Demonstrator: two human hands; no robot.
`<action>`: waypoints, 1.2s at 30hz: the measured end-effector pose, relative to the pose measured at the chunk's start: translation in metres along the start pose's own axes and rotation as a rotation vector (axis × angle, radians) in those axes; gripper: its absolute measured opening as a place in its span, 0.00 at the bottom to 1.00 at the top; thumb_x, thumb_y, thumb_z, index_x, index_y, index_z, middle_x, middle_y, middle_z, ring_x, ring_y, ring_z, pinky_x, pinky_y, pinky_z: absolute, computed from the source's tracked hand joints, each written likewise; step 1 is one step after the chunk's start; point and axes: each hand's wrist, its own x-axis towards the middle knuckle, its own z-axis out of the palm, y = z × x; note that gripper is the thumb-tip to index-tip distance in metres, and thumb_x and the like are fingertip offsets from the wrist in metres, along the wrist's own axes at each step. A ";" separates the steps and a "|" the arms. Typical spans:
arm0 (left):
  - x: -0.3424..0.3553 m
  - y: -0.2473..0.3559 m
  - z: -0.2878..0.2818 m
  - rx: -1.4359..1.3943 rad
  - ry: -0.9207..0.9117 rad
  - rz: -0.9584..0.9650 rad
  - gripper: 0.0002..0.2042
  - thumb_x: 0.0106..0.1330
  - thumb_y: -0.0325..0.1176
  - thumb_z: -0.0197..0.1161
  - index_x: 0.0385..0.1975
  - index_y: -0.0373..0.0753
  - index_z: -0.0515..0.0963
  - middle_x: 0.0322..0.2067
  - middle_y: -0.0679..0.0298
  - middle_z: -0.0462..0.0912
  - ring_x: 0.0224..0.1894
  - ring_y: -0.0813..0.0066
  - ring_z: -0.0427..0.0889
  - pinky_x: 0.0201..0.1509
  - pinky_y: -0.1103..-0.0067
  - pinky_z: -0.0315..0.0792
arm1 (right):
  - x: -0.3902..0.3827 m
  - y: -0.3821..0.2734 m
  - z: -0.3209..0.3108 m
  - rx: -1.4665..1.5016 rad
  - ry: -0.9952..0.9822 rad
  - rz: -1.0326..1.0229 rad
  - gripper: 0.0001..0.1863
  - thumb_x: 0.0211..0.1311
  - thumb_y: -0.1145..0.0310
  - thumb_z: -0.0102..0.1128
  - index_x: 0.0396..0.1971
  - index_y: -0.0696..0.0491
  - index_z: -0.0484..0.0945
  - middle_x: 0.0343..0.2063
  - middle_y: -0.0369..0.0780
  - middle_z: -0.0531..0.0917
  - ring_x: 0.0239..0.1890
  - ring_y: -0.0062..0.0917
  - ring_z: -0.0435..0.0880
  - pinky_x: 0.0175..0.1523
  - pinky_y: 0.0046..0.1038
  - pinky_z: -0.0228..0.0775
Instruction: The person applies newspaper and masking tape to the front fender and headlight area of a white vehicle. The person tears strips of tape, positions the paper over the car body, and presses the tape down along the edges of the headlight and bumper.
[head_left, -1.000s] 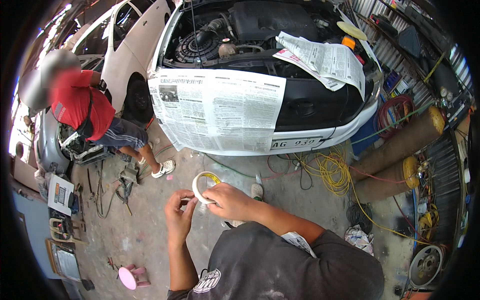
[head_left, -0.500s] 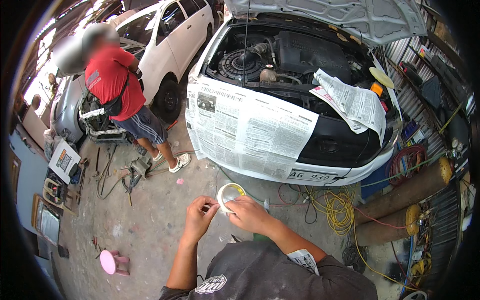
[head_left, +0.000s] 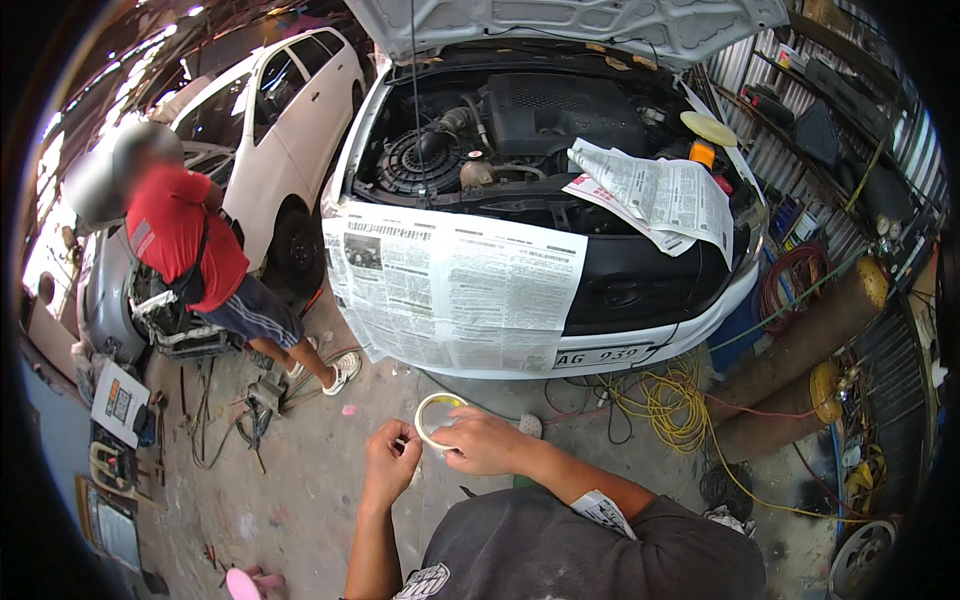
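A roll of pale masking tape [head_left: 428, 412] is held upright in front of my body, with my right hand [head_left: 482, 441] closed on its right side. My left hand [head_left: 390, 462] is beside the roll's lower left edge, its thumb and fingertips pinched together. Whatever lies between those fingertips is too small to make out. Beyond my hands stands a white car with its hood [head_left: 580, 28] raised. Newspaper sheets [head_left: 460, 290] cover the left part of its front, and a folded newspaper [head_left: 655, 195] rests over the front edge of the engine bay.
A person in a red shirt [head_left: 185, 235] stands at the left by another car's exposed front. Yellow cable [head_left: 680, 405] coils on the floor right of my hands, near two gas cylinders [head_left: 800, 335]. A pink stool [head_left: 250, 583] is at lower left. A yellow disc [head_left: 708, 128] sits on the right fender.
My view has shifted, so the cars and the person appear further left and the stool lower. My left fingertips sit slightly lower against the tape roll, which my right hand still holds.
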 end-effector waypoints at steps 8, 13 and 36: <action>0.090 0.050 0.067 -0.281 0.196 0.183 0.18 0.56 0.21 0.72 0.46 0.36 0.78 0.41 0.61 0.79 0.41 0.74 0.78 0.39 0.80 0.74 | 0.011 0.063 -0.056 0.096 0.205 0.178 0.18 0.62 0.71 0.59 0.51 0.58 0.76 0.37 0.49 0.83 0.41 0.47 0.80 0.49 0.44 0.71; 0.174 0.075 0.106 -0.066 0.135 0.438 0.11 0.58 0.20 0.70 0.39 0.35 0.80 0.42 0.58 0.79 0.43 0.70 0.78 0.43 0.78 0.74 | 0.036 0.112 -0.119 0.080 0.388 0.104 0.18 0.60 0.74 0.60 0.51 0.59 0.74 0.35 0.50 0.81 0.40 0.47 0.81 0.50 0.44 0.70; 0.394 0.127 0.213 0.427 -0.327 0.571 0.24 0.61 0.26 0.66 0.60 0.36 0.75 0.58 0.53 0.76 0.66 0.51 0.70 0.72 0.60 0.61 | 0.060 0.270 -0.333 0.136 0.647 0.538 0.05 0.67 0.74 0.62 0.38 0.58 0.76 0.56 0.49 0.74 0.55 0.37 0.77 0.55 0.34 0.71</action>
